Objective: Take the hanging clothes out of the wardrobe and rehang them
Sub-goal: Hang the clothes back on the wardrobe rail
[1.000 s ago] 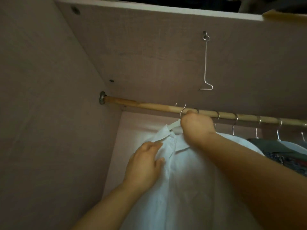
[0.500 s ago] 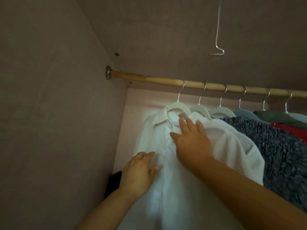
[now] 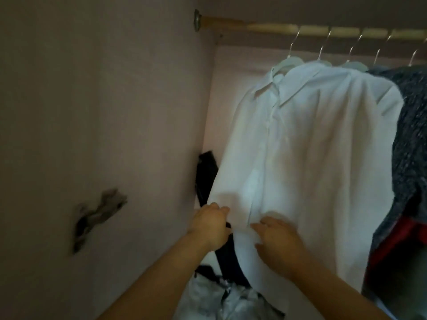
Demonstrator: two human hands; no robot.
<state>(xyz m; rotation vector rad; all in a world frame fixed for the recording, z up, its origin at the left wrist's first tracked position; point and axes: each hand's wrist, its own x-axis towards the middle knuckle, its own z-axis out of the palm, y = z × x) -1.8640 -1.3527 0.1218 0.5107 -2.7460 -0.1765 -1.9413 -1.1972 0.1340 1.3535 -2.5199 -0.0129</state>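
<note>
A white collared shirt [image 3: 307,144] hangs on a white hanger [image 3: 287,62] at the left end of the wooden rod [image 3: 272,27]. My left hand [image 3: 209,224] is at the shirt's lower left edge, and its fingers curl on the cloth there. My right hand [image 3: 277,241] lies on the lower front of the shirt with its fingers spread. Two more white hangers [image 3: 353,64] hang just right of the shirt.
A dark speckled garment [image 3: 411,139] and a red one [image 3: 397,241] hang to the right. A black item [image 3: 205,174] leans in the back corner. Pale crumpled clothes [image 3: 221,299] lie at the bottom. The left wardrobe wall [image 3: 104,112] has a damaged patch [image 3: 97,215].
My right hand let go of the hanger top and slid down the shirt front. My left hand moved down to the shirt's lower edge. The view tilted downward.
</note>
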